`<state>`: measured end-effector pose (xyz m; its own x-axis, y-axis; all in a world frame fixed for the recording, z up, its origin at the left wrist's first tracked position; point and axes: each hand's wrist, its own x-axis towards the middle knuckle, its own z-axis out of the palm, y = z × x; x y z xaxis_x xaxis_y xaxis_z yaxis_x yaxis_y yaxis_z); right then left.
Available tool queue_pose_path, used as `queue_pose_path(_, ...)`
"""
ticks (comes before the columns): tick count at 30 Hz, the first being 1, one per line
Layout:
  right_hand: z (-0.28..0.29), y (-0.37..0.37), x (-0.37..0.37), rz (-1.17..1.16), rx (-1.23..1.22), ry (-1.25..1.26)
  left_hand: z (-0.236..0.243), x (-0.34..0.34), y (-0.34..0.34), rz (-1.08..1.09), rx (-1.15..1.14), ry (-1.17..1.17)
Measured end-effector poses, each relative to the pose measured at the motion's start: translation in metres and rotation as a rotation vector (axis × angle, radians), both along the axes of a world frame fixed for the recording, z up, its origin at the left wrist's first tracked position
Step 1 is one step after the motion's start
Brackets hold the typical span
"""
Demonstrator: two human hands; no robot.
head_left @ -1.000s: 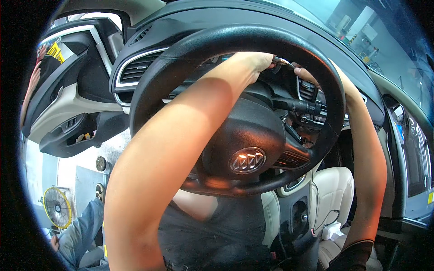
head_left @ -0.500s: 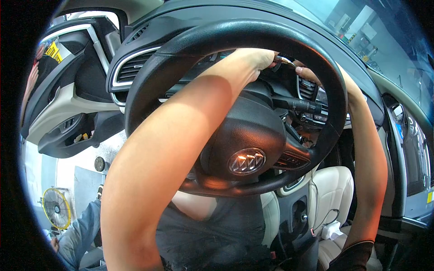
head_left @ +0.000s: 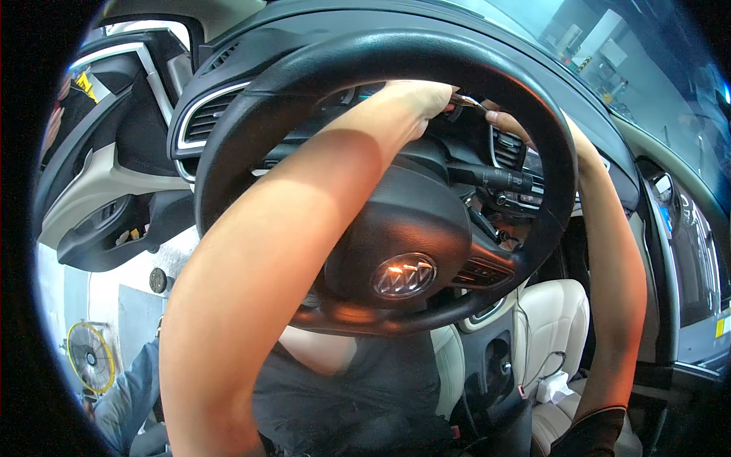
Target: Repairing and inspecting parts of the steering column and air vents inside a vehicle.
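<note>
Both of my forearms reach up around the black steering wheel toward the instrument cluster area behind its upper rim. My left hand is bent over with fingers mostly hidden, closed on a small metal tool with dark and red parts. My right hand meets the tool's other end, thumb and fingers closed near its tip; what exactly they pinch is too small to make out. Just below, a control stalk and an air vent sit behind the wheel.
An open door is at left; beyond it are a yellow fan and another person's jeans-clad leg. The dashboard runs behind the wheel. A pale seat, white packet and centre console are at right.
The view has shifted a little, so the wheel and my arms appear slightly further left. My hands stay together at the tool behind the rim, with little visible movement.
</note>
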<state>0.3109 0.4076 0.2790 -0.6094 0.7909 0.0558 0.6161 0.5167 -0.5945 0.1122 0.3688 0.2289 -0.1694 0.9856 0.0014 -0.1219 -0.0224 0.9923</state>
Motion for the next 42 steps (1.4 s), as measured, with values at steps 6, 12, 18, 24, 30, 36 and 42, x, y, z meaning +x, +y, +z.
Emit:
queue_pose_path(6,-0.014,0.009,-0.002,-0.056,-0.077,0.069,-0.011,0.002,0.009,0.093,-0.003,0.004)
queue_pose_path(12,0.003,-0.026,-0.011,-0.065,0.120,-0.069,-0.008,0.005,0.004,0.116,0.047,-0.050)
queue_pose_path(18,0.030,-0.040,-0.036,0.069,0.100,-0.162,-0.018,-0.003,0.014,0.095,0.133,0.013)
queue_pose_path(24,0.031,-0.026,0.010,-0.031,0.234,-0.182,0.004,0.029,0.013,0.025,0.081,0.025)
queue_pose_path(30,0.002,-0.008,-0.025,0.009,0.289,-0.122,-0.024,-0.011,0.011,0.142,0.012,-0.016)
queue_pose_path(36,0.038,-0.050,-0.034,-0.015,0.202,-0.289,-0.014,0.006,0.011,0.042,0.019,0.102)
queue_pose_path(42,0.028,-0.027,-0.023,-0.060,0.268,-0.310,-0.050,0.007,0.046,0.085,-0.147,0.062)
